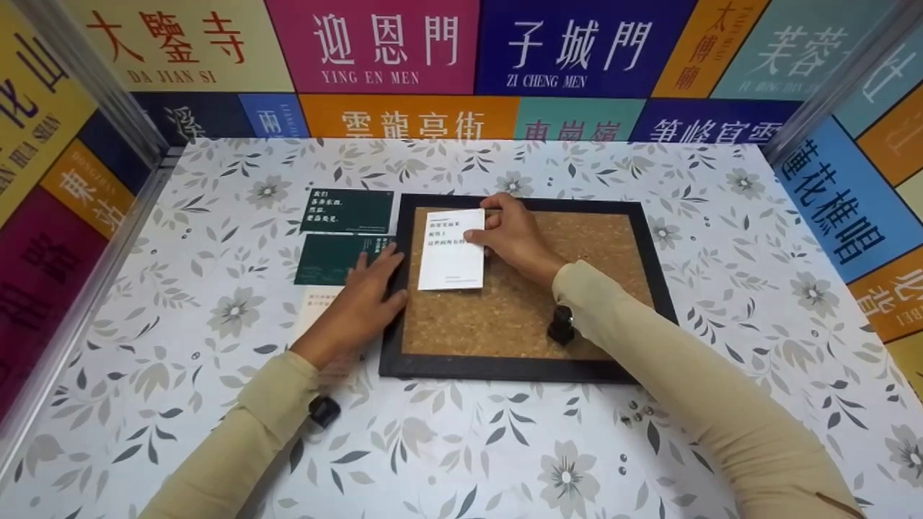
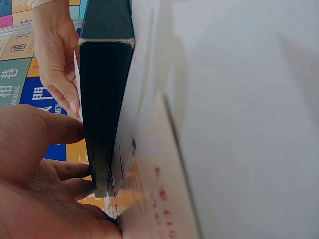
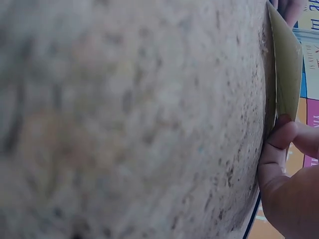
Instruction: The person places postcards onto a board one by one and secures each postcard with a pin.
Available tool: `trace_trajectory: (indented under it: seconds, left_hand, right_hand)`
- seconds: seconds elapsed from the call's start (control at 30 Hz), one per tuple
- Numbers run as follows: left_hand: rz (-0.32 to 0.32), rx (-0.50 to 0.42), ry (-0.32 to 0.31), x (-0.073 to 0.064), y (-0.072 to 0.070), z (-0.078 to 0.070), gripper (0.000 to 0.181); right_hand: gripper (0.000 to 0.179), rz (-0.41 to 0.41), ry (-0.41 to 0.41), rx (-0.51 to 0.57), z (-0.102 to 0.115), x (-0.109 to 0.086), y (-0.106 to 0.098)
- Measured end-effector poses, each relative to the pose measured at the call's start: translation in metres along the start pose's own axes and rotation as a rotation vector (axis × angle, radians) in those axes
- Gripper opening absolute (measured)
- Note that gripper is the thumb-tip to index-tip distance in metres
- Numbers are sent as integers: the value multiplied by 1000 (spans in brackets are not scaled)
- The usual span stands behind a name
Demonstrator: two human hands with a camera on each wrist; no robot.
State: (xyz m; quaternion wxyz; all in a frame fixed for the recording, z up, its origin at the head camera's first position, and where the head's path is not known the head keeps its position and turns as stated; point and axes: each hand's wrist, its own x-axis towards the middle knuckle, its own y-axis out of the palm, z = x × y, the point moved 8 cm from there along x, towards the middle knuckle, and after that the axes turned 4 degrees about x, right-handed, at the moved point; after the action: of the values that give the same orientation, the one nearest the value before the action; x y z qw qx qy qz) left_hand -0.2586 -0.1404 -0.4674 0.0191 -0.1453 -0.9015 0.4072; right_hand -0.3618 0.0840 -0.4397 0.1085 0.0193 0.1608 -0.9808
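A white card (image 1: 447, 263) with black Chinese print stands over the upper left part of a black-framed cork board (image 1: 519, 324). My right hand (image 1: 523, 241) pinches this card by its right edge between thumb and fingers. In the right wrist view, the card (image 3: 288, 69) tilts away from the cork surface (image 3: 149, 119). Fingers spread, my left hand (image 1: 357, 306) lies at the board's left edge, its fingertips against the black frame (image 2: 104, 99) in the left wrist view. Beneath and beside that hand are a dark green card (image 1: 324, 261) and a pale card (image 1: 314, 301), both partly covered.
Another dark green card (image 1: 346, 210) lies above the covered one, left of the board. Several small shiny metal pieces (image 1: 638, 413) sit on the flower-patterned table (image 1: 505, 447), below the board's lower right. Colourful panels (image 1: 396, 47) with Chinese lettering stand around the back and sides.
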Motion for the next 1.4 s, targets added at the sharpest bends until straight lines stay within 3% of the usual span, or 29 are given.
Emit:
trace_trajectory:
  seconds: [0.1,0.43,0.57,0.9,1.03,1.2,1.4]
  left_hand:
    - [-11,-3,12,4,3,8,68]
    - [23,4,-41,-6,-5,-15,67]
    - [28,24,-43,-7,-6,-18,67]
    - [27,29,-37,-9,-7,-20,67]
    - [24,13,-27,-8,-8,-18,67]
    - [-7,-2,-12,-1,-2,-4,68]
    - [-35,20,-1,3,3,7,68]
  right_hand:
    - [60,13,-6,-52,2,0,0]
    - [59,23,-60,-274,14,-4,3]
    - [61,17,-84,-348,15,-3,4]
    - [51,12,-127,-431,7,5,3]
    - [47,14,-115,-463,16,-1,5]
    - [44,27,-101,-481,16,-2,7]
    - [39,29,-120,-473,4,6,7]
